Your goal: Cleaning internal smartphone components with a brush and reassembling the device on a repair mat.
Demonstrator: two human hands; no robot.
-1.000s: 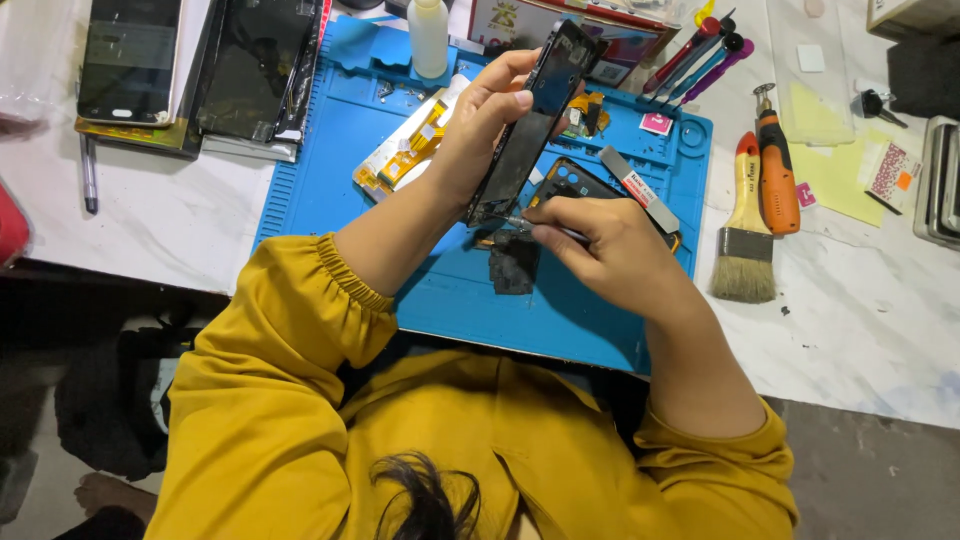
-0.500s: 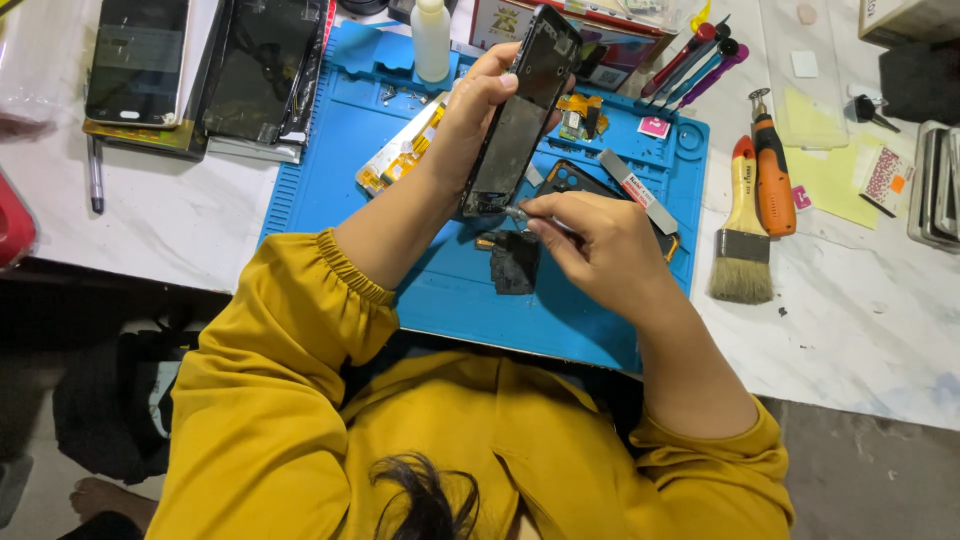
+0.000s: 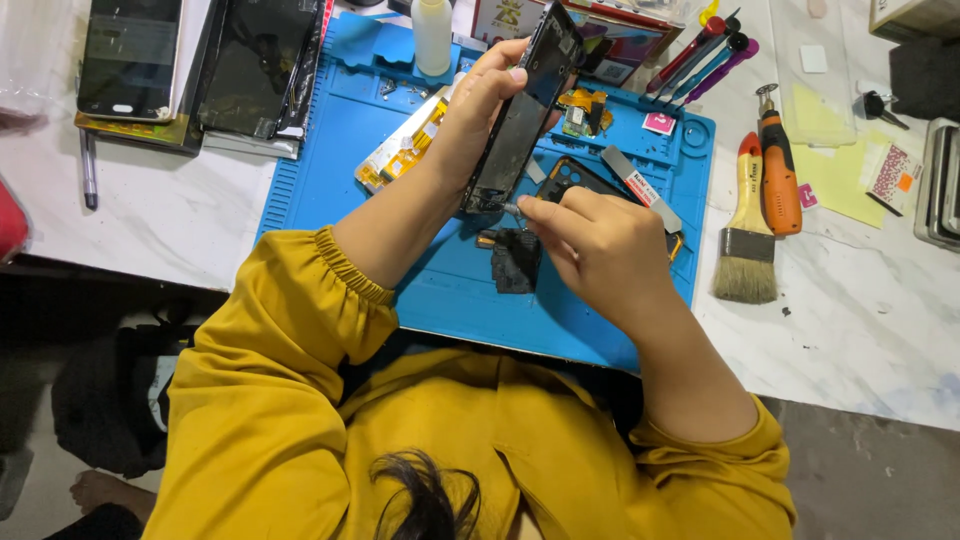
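My left hand [image 3: 480,115] grips a dark opened phone body [image 3: 524,105], held upright and tilted over the blue work mat [image 3: 330,190]. My right hand [image 3: 595,250] pinches a thin metal tool [image 3: 510,208] whose tip touches the phone's lower end. A small black phone part [image 3: 515,262] lies on the mat right under my hands. Both sleeves are mustard yellow.
On the mat lie a yellow flex part [image 3: 405,145], a grey flat pry tool [image 3: 640,188] and a white bottle [image 3: 432,35]. A brush [image 3: 748,235] and an orange screwdriver [image 3: 778,172] rest on the right. Dark phones [image 3: 130,55] are stacked at the left.
The phone body has tilted more upright and shifted slightly up and left. My right hand has moved in closer to its lower end with the tool.
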